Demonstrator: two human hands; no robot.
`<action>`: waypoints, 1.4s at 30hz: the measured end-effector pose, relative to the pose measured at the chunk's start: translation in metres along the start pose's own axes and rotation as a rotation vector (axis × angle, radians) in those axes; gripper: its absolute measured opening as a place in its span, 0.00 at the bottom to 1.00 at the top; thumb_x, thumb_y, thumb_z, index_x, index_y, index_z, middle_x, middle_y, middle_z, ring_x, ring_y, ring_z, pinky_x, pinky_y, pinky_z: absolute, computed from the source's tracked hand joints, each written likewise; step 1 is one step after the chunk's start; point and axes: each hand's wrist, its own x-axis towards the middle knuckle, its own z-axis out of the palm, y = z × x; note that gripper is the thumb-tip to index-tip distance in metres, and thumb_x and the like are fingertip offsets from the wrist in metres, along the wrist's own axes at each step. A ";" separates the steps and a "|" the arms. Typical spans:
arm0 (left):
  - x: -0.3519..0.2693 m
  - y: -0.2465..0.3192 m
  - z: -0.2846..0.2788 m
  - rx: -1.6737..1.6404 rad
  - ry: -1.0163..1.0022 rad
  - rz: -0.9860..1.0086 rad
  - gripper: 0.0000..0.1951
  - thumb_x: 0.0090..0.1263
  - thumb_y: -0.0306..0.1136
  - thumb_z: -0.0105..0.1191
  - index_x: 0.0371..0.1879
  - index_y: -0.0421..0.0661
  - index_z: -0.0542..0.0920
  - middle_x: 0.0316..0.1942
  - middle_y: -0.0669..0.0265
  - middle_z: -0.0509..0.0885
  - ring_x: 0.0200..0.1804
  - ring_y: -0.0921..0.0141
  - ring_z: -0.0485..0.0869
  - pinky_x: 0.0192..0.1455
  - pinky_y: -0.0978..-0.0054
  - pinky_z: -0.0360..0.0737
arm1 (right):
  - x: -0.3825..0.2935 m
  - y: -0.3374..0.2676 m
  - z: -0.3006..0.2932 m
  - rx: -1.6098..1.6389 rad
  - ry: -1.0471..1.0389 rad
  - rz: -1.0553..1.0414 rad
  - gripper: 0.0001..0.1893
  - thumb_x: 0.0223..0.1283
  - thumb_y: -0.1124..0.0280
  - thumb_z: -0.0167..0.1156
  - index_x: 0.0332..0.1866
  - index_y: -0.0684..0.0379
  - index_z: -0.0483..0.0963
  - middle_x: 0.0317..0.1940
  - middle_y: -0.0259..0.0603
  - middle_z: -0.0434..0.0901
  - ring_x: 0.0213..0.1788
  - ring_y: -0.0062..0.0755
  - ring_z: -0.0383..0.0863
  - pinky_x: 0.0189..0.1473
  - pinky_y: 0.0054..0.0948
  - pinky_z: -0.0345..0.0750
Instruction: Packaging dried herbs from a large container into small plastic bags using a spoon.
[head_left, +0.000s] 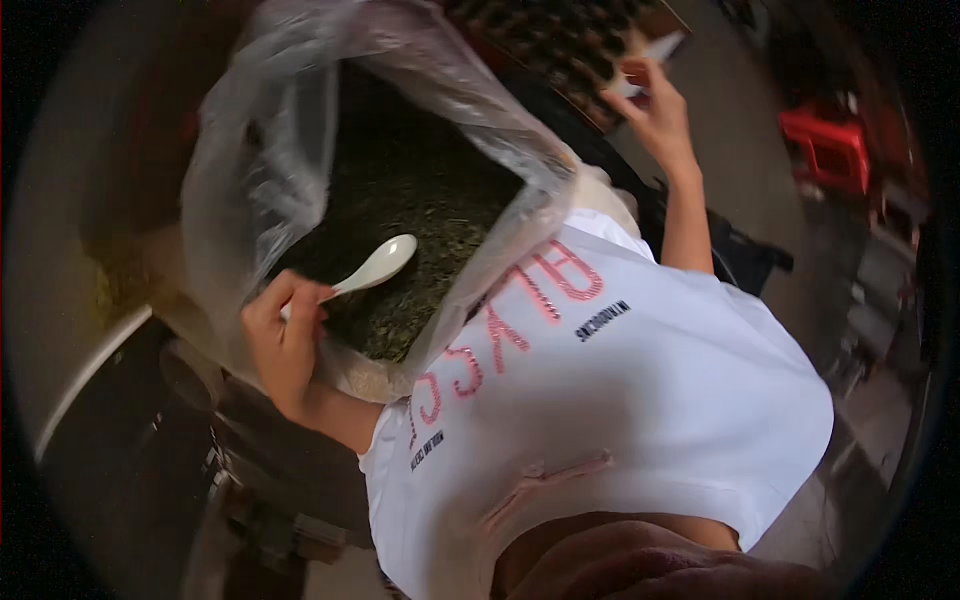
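My left hand (289, 341) grips the handle of a white soup spoon (386, 259). The spoon's bowl is over dark green, dried, leaf-like flakes (435, 217) that fill a large clear plastic bag (262, 150). The bag's mouth gapes wide, its crumpled rim folded outward around the flakes. At the upper right, my right hand (660, 112) pinches a small white piece, perhaps paper or a packet (661, 49); blur hides its exact kind. That hand is beside a shallow box (592, 105) of small dark items, too blurred to name.
A red plastic stool (829, 150) stands on the floor at the right. Black fabric or a bag (750, 251) lies beyond my right forearm. Dark, glossy furniture (112, 420) with a pale curved edge is at the lower left. Blurred clutter lines the right rim.
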 end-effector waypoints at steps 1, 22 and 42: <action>-0.001 0.001 0.001 0.019 -0.010 0.019 0.17 0.73 0.39 0.58 0.27 0.38 0.83 0.17 0.72 0.76 0.19 0.82 0.71 0.22 0.80 0.64 | 0.009 -0.014 0.000 0.048 0.028 -0.010 0.20 0.62 0.68 0.72 0.57 0.59 0.76 0.51 0.40 0.85 0.54 0.26 0.85 0.52 0.27 0.82; -0.007 0.003 -0.002 -0.003 -0.072 0.095 0.19 0.66 0.43 0.67 0.24 0.38 0.83 0.16 0.58 0.78 0.19 0.68 0.75 0.26 0.69 0.69 | 0.143 -0.414 0.211 -0.326 -0.781 -1.748 0.22 0.64 0.73 0.58 0.64 0.59 0.72 0.57 0.53 0.77 0.57 0.53 0.82 0.51 0.46 0.81; -0.005 0.011 0.006 0.032 -0.121 0.101 0.15 0.68 0.38 0.63 0.25 0.38 0.82 0.16 0.69 0.77 0.22 0.81 0.73 0.25 0.76 0.67 | 0.181 -0.368 0.209 -0.966 -0.275 -1.646 0.21 0.70 0.67 0.54 0.65 0.57 0.74 0.44 0.42 0.88 0.46 0.39 0.89 0.44 0.37 0.84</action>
